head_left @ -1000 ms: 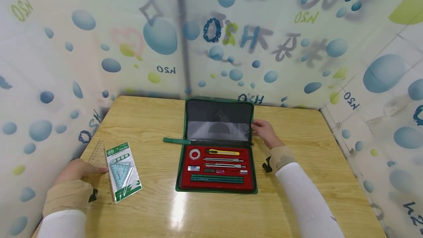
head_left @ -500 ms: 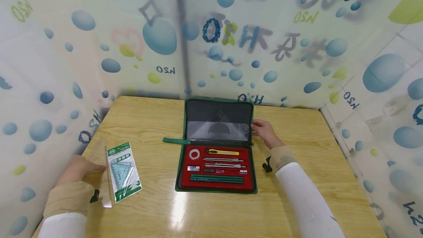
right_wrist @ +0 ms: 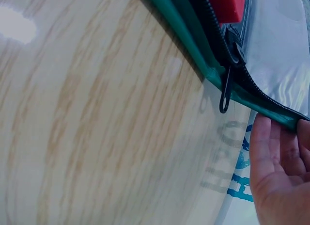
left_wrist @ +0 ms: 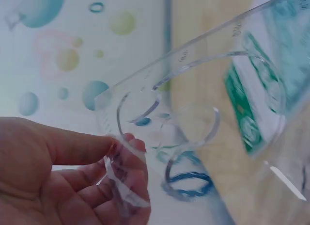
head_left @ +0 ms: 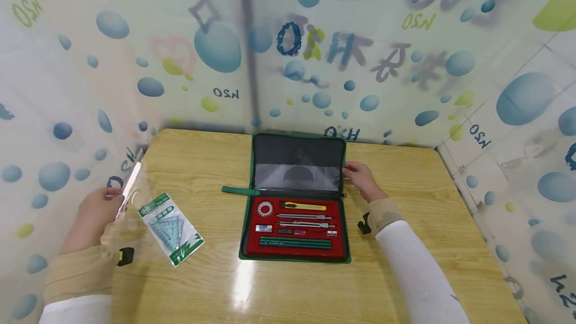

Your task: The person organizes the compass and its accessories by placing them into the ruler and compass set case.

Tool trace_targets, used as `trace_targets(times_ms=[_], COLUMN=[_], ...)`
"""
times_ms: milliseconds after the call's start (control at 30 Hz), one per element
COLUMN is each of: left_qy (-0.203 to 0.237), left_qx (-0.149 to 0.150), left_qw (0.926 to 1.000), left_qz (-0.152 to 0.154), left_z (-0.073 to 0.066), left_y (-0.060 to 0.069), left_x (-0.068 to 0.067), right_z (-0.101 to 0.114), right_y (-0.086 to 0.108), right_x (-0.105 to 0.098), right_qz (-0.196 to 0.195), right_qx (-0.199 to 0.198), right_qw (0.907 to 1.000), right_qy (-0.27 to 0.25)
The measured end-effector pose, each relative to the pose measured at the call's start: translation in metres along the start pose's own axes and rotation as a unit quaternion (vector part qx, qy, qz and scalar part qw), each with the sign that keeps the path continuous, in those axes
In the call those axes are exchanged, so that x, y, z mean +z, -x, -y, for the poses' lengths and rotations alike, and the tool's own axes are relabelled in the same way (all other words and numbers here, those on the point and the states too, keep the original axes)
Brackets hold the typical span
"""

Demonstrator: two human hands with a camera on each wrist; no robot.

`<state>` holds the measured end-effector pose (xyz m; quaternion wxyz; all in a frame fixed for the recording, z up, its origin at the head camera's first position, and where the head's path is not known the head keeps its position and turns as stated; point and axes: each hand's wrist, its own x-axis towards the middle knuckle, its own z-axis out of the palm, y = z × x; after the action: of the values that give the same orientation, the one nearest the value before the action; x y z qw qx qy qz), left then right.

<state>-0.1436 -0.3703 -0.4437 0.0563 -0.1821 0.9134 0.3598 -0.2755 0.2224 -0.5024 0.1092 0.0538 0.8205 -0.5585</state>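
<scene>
My left hand (head_left: 93, 216) pinches one corner of a clear plastic set square (left_wrist: 198, 54) between thumb and fingers, lifted at the table's left side. Curved cut-outs and printed edge marks show in the left wrist view. Close by lies a clear packet (head_left: 172, 229) with green print and bluish set squares inside. The zipped green case (head_left: 288, 150) lies unfolded, its lid towards the wall. My right hand (head_left: 360, 180) holds the lid's right edge; in the right wrist view the fingers (right_wrist: 265, 147) are under the green border and the thumb, partly out of frame, is at its edge.
On the case's red lining are a yellow cutter (head_left: 303, 207), two metal compasses (head_left: 306, 224), green pencils (head_left: 294, 243), a round white dial (head_left: 265, 208) and small pieces. A green strap (head_left: 240, 190) sticks out left. Patterned walls border the wooden table (head_left: 198, 164).
My left hand has raised the clear set square off the table, upward and left. The packet beside it has turned slightly. My right hand stays at the lid.
</scene>
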Motion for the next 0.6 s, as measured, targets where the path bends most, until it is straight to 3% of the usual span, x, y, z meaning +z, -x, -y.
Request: trace_targets(times_ms=[133,200,233,267,300,367,433,500,567,600], left_qy=[0.071,0.129,0.173,0.218,0.273,0.384,0.466,0.519,0.552,0.561], left_qx=[-0.016,-0.036,-0.05,-0.063,-0.071,-0.079,-0.081,-0.077,-0.068,-0.062], left_qw=[0.9958,0.9867,0.9775,0.9657,0.9491,0.9052,0.8655,0.8387,0.8223,0.8184], left_qz=[-0.056,-0.092,-0.11,-0.126,-0.14,-0.164,-0.164,-0.145,-0.118,-0.105], left_z=[-0.025,-0.037,-0.042,-0.047,-0.051,-0.057,-0.061,-0.061,-0.061,-0.061], left_y=[0.008,0.011,0.012,0.013,0.014,0.014,0.015,0.015,0.014,0.014], left_x=[-0.007,-0.011,-0.012,-0.013,-0.013,-0.011,-0.007,-0.001,0.008,0.012], right_z=[0.001,0.001,0.002,0.002,0.002,0.002,0.002,0.002,0.003,0.003], right_y=[0.0,0.0,0.001,0.001,0.001,0.001,0.001,0.001,0.002,0.002], right_x=[0.0,0.0,0.0,0.0,0.0,0.0,0.001,0.001,0.002,0.002], right_qz=[-0.001,-0.001,-0.002,-0.002,-0.002,-0.004,-0.006,-0.007,-0.006,-0.005], right_qx=[-0.001,0.0,0.001,0.0,0.0,0.001,0.002,0.003,0.0,-0.002], right_qw=[1.0,1.0,1.0,1.0,1.0,1.0,1.0,0.9999,0.9999,0.9999], right_qy=[-0.004,-0.005,-0.007,-0.006,-0.006,-0.006,-0.006,-0.008,-0.009,-0.012])
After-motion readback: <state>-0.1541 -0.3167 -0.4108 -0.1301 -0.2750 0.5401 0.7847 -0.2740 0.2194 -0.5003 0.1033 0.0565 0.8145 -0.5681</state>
